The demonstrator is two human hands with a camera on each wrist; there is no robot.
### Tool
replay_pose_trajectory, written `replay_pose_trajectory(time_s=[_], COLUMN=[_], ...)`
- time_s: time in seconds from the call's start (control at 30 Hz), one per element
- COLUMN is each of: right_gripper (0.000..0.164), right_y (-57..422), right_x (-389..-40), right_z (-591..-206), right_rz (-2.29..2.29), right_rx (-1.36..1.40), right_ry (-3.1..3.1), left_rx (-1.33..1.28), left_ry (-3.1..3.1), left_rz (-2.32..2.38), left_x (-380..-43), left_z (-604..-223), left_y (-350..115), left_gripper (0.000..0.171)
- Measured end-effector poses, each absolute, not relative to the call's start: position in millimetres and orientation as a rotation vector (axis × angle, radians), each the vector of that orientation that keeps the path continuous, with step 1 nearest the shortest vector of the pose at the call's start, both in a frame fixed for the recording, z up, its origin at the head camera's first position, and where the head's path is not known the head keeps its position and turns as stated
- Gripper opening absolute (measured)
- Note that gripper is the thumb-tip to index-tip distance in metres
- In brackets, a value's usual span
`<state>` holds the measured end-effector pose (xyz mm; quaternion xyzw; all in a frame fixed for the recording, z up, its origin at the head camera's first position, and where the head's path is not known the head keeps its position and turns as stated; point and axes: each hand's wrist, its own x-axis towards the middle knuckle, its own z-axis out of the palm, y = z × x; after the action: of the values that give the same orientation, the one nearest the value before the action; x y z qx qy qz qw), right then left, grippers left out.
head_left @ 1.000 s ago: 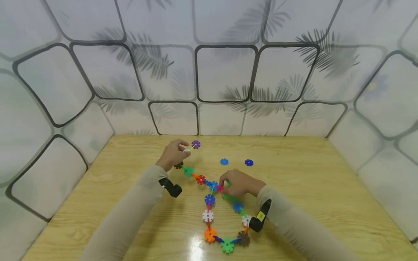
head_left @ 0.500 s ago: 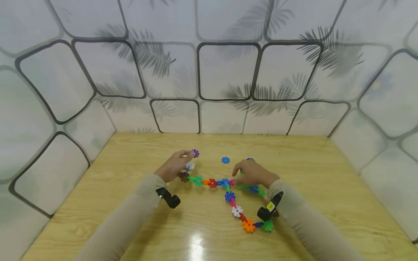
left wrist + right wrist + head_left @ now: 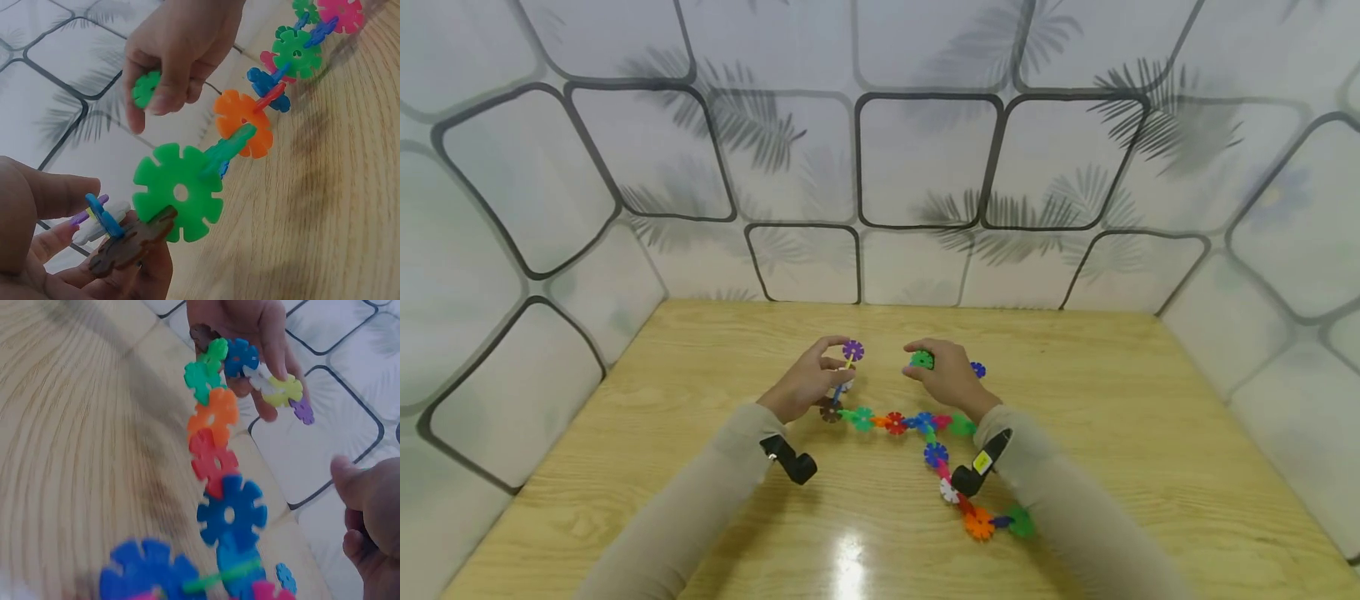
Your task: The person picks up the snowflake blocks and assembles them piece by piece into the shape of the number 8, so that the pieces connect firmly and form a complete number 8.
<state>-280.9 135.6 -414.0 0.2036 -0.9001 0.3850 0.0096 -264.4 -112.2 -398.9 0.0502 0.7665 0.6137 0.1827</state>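
A chain of slotted snowflake discs in many colours runs from my left hand (image 3: 801, 387) across the table. That hand holds its end, fingers around the brown disc (image 3: 134, 244) and the white disc (image 3: 844, 381); the purple disc (image 3: 853, 350) sticks out at the tip beside the yellow disc (image 3: 282, 392). My right hand (image 3: 951, 379) pinches a separate green disc (image 3: 922, 360) between thumb and fingers, a short way right of the purple disc. Farther along, the chain bends toward me through an orange disc (image 3: 980, 524); the right forearm hides part of it.
A loose dark blue disc (image 3: 977, 369) lies on the wooden table (image 3: 737, 350) behind my right wrist. In the right wrist view a small blue disc (image 3: 285, 577) lies beyond the chain. A patterned wall (image 3: 917, 267) rises at the table's back edge.
The looped part of the chain has shifted right. My right hand has left the chain, moving back and then left with the green disc toward the purple end. The left hand has come slightly nearer me.
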Motion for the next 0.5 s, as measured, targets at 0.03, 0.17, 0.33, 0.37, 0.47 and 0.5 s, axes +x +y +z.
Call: replay_pose_trajectory(time_s=[0.03,0.17,0.33,0.37,0.47,0.5], right_gripper=[0.032,0.029,0.025,0.024,0.024,0.024], right_y=[132,121,112,111,107,106], right_x=[-282,-285,-286,-286,-286,-285], right_z=[-414,-411,-409,-409,-410,-410], right_rz=[1.215,1.299,1.328,1.328,1.329,1.346], right_rx=[0.619,0.624,0.679,0.687,0.687,0.685], right_ry=[-2.78,-2.716,-2.66,-2.649,-2.637,-2.637], left_rx=[0.151,0.162,0.175,0.18,0.19,0.194], left_ry=[2.158,2.167,2.194,2.191,2.174,2.167], left_rz=[1.739,1.745,1.725,1.725,1.736,1.744], left_x=[-265,-266,-265,-265,-263,-263], left_z=[-399,-398,-396,-395,-391,-391], left_y=[-112,-112,-111,-110,-109,-109], left_gripper=[0.057,0.055,0.056,0.056,0.057,0.058])
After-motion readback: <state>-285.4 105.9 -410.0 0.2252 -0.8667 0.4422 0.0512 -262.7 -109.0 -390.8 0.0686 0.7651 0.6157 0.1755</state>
